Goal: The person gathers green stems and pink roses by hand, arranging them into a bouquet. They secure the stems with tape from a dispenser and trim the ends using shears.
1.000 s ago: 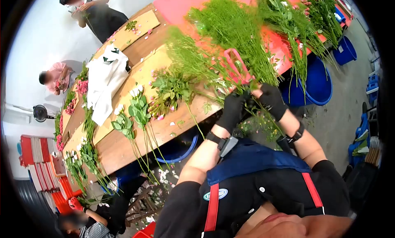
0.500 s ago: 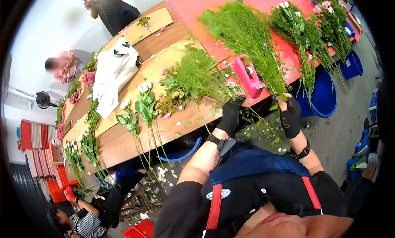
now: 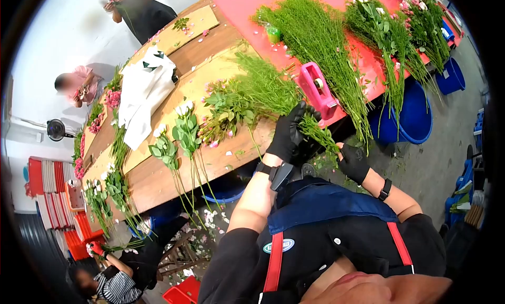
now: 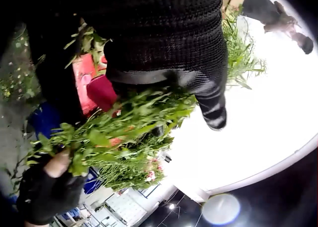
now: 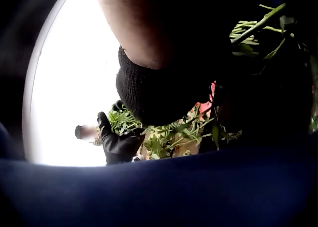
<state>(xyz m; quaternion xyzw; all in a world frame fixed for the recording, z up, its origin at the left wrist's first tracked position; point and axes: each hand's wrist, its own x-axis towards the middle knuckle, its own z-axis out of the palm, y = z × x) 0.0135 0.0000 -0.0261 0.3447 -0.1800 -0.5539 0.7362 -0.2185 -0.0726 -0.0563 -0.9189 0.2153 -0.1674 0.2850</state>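
Note:
In the head view a leafy green bunch (image 3: 318,134) lies between two black-gloved hands at the table's near edge. The left hand (image 3: 288,133) curls its fingers round the upper part of the bunch. At its stem end, the right hand (image 3: 353,162) pinches the stems with bare fingertips. The left wrist view shows the same bunch (image 4: 119,137) passing under the left hand (image 4: 169,53), with the right hand (image 4: 52,192) at its lower end. A pink tape dispenser (image 3: 317,91) stands just behind the left hand. Feathery greens (image 3: 263,80) spread beyond that hand.
More greens (image 3: 331,51) and white-flowered bunches (image 3: 381,28) lie on the red tabletop (image 3: 231,4). White roses (image 3: 185,128) and a white cloth (image 3: 144,96) rest on the wooden part. Blue buckets (image 3: 415,114) stand below the edge. Other people sit or stand around the table.
The hands parted, and the right hand has since moved lower and slightly left to the stem end. The left hand has risen onto the greens, which now extend between both hands.

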